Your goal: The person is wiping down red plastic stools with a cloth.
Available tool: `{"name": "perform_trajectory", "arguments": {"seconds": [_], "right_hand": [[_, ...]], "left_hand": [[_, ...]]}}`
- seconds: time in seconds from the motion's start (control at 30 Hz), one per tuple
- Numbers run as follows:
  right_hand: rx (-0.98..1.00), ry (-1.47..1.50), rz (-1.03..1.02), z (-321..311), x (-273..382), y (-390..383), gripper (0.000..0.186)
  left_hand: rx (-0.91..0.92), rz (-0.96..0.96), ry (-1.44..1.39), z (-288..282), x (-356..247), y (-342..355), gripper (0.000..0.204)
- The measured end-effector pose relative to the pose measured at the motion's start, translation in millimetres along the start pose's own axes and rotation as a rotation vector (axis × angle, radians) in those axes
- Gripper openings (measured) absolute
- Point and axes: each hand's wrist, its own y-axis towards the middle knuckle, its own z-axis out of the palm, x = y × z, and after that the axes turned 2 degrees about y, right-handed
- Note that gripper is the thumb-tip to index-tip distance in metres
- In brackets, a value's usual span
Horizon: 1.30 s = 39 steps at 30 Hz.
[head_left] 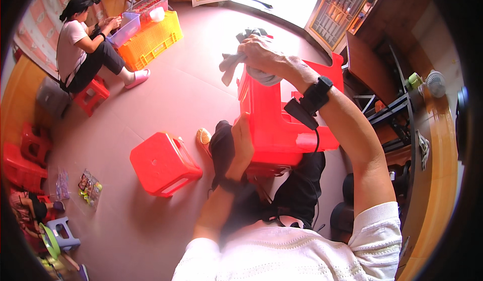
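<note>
A red plastic stool (pixel 266 115) lies tipped over my lap, its legs pointing up and to the right. My right hand (pixel 264 54) is closed around a grey cloth (pixel 264 77), pressed against the far end of the stool. Loose folds of the cloth hang out to the left of my fingers. Against the stool's near left side, my left hand (pixel 243 142) grips its edge; some of its fingers are hidden. A second red stool (pixel 158 163) stands upright on the floor to my left.
A person (pixel 83 44) sits far left on a red stool by a yellow crate (pixel 151 42) holding plastic bins. Red stools (pixel 25 165) and other seated people line the left edge. A folding table (pixel 370 69) and a bench with a small fan (pixel 435 84) stand right.
</note>
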Motion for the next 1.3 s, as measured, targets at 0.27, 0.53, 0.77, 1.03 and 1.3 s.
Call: {"name": "perform_trajectory", "arguments": {"seconds": [0.27,0.53,0.77,1.03,1.3], "right_hand": [[-0.330,0.074,0.220,-22.1,18.7,-46.9,0.023],[-0.281,0.119,0.202,-23.3,-2.5,-92.7,0.044],[-0.337,0.133,0.198,-23.0,-20.4,-135.3,0.038],[-0.331,-0.007,0.320,-30.9,-76.7,-209.7,0.048],[-0.410,-0.098,0.519,-37.1,-98.8,-229.0,0.045]], "left_hand": [[-0.029,-0.043,-0.022,6.5,0.9,-4.1,0.039],[-0.135,-0.063,-0.030,22.7,32.1,-3.1,0.038],[-0.044,-0.077,-0.056,38.0,12.2,-3.3,0.039],[-0.020,-0.085,0.012,44.4,29.9,1.1,0.039],[-0.111,-0.079,0.106,50.2,49.5,1.4,0.037]]}}
